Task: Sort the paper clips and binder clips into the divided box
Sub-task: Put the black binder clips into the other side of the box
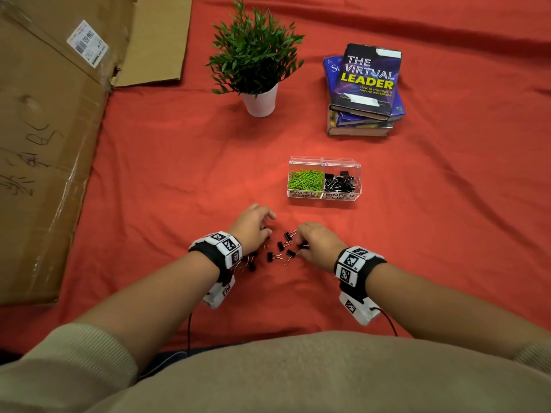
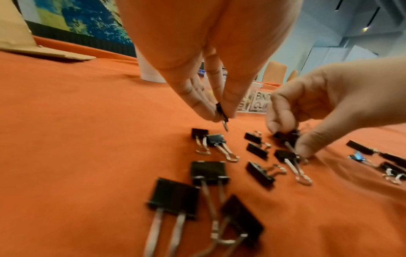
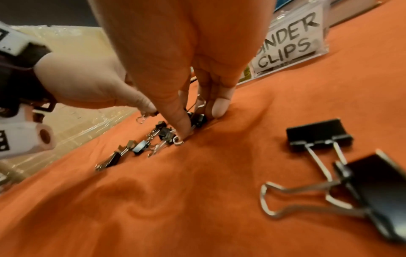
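Note:
Several black binder clips (image 1: 278, 251) lie scattered on the red cloth between my hands. My left hand (image 2: 220, 115) pinches one small binder clip (image 2: 219, 109) just above the cloth. My right hand (image 3: 198, 122) has its fingertips closed around another binder clip (image 3: 198, 119) that still rests on the cloth. The clear divided box (image 1: 323, 195) stands beyond the hands. Its left half holds green paper clips (image 1: 305, 178) and its right half holds black binder clips (image 1: 340, 181). Larger binder clips (image 2: 175, 196) lie close to my left wrist.
A potted plant (image 1: 258, 61) and a stack of books (image 1: 365, 90) stand at the back. Flattened cardboard (image 1: 44, 144) covers the left side. Two big binder clips (image 3: 318, 135) lie to the right of my right hand.

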{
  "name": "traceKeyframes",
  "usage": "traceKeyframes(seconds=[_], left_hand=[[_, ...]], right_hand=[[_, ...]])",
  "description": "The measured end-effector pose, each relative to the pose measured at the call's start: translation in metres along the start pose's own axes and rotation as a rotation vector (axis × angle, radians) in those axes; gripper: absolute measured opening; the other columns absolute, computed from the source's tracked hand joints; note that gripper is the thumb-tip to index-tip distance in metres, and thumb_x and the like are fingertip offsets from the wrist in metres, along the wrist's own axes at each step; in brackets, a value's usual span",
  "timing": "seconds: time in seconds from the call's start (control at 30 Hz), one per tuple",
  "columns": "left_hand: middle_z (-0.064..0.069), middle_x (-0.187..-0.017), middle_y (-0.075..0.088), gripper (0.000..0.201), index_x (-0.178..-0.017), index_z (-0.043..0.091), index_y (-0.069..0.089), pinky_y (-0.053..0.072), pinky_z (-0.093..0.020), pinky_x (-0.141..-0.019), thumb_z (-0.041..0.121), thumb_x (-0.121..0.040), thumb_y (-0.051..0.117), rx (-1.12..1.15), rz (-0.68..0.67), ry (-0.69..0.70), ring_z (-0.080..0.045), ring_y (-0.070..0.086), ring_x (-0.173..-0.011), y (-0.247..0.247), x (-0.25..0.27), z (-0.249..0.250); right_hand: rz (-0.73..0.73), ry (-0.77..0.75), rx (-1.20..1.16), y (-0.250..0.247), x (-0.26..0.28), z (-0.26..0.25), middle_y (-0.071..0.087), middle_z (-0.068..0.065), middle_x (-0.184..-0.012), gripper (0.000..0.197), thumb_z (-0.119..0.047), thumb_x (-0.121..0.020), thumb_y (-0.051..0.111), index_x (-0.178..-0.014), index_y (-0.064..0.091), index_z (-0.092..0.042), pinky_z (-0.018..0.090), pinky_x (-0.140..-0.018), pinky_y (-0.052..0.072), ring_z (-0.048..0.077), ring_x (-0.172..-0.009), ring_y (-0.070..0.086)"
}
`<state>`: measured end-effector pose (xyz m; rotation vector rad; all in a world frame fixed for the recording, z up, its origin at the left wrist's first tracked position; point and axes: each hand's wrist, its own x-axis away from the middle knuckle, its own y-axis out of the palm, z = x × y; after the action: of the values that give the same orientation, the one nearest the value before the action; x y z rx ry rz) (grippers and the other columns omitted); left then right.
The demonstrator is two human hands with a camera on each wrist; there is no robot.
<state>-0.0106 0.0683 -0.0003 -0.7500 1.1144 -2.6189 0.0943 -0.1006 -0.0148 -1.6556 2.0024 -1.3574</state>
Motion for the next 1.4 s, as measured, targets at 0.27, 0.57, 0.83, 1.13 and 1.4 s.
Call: traceKeyframes(seconds=[0.27,0.57,0.83,1.13,1.4], left_hand=[[-0.005,-0.118,0.047,0.044,-0.129,0.016,0.054,0.042,-0.024,-0.086,0.011,-0.086,0.065,-0.176,-0.2,-0.009,-0.019,0.055,-0.096,0.0,0.002,-0.011],[-0.007,-0.117,0.049,0.034,-0.121,0.015,0.057,0.045,-0.038,-0.092,0.013,-0.087,0.062,-0.331,-0.144,0.066,-0.027,0.05,-0.11,0.01,0.003,-0.016],[-0.006,-0.116,0.048,0.034,-0.121,0.017,0.056,0.044,-0.041,-0.095,0.022,-0.088,0.061,-0.373,-0.119,0.084,-0.025,0.041,-0.115,0.009,0.006,-0.017],[-0.005,-0.112,0.051,0.024,-0.108,0.012,0.052,0.041,-0.037,-0.093,0.015,-0.085,0.058,-0.462,-0.086,0.181,-0.025,0.045,-0.109,0.013,0.011,-0.016],[-0.006,-0.111,0.05,0.026,-0.107,0.013,0.049,0.042,-0.041,-0.091,0.012,-0.082,0.054,-0.467,-0.111,0.171,-0.026,0.045,-0.109,0.016,0.011,-0.015]], right_hand=[[0.101,0.093,-0.182,-0.028,-0.004,0.005,0.045,-0.007,-0.077,0.021,-0.002,-0.071,0.07,-0.073,0.055,-0.017,0.02,-0.076,0.039,0.014,-0.079,0.048],[0.477,0.246,-0.069,-0.113,-0.029,0.054,0.048,0.005,-0.09,0.015,-0.005,-0.073,0.069,-0.082,0.058,-0.01,0.029,-0.074,0.042,0.02,-0.081,0.048],[0.076,-0.138,0.16,-0.043,-0.017,-0.005,0.054,0.004,-0.112,0.027,-0.013,-0.081,0.061,-0.108,0.062,-0.016,0.038,-0.092,0.048,0.021,-0.108,0.05],[-0.133,-0.207,0.308,0.012,-0.014,-0.019,0.05,0.007,-0.12,0.034,-0.017,-0.088,0.05,-0.121,0.058,-0.016,0.044,-0.087,0.046,0.03,-0.106,0.042],[-0.133,-0.165,0.19,0.008,-0.006,-0.011,0.053,0.009,-0.105,0.02,-0.009,-0.078,0.055,-0.098,0.057,-0.01,0.04,-0.082,0.041,0.03,-0.097,0.045]])
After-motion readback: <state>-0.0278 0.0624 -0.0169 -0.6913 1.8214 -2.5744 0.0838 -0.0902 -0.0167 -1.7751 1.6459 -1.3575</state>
